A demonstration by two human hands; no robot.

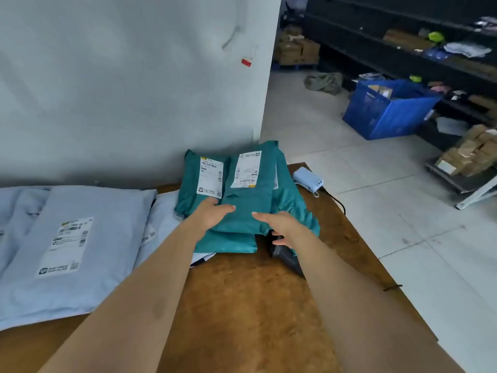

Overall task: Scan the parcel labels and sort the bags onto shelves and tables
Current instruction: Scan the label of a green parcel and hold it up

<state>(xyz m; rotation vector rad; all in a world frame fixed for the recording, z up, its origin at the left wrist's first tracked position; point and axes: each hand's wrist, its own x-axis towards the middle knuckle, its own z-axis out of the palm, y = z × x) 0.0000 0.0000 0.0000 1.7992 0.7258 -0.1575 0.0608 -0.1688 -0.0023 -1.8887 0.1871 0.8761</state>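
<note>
Stack of teal bags point(242, 200) sits at centre frame on the brown desk point(242, 305), pushed up near the grey wall; two white labels face up, one on the left bag point(211, 176), one on the top bag point(247, 169). Our left hand point(212, 214) lies flat on the near left part of the stack, grip apart, fingers spread over the plastic, nothing pinched. Our right hand point(281, 224) rests at the stack's near right edge; its grip looks curled onto a dark scanner point(285, 251) just below the bags, though the hand hides most of the handle. We judge the step as steadying the pile ahead of a scan: labels exposed, none yet lifted away. Next move likely calls for raising the scanner toward the top label while the left hand holds the bag flat. Further out: pale grey mailers point(70, 246) at lower left of the frame, a small white device point(308, 180) with a cord right of the stack, a blue crate point(387, 109) and dark shelves point(403, 41) at upper right.
</note>
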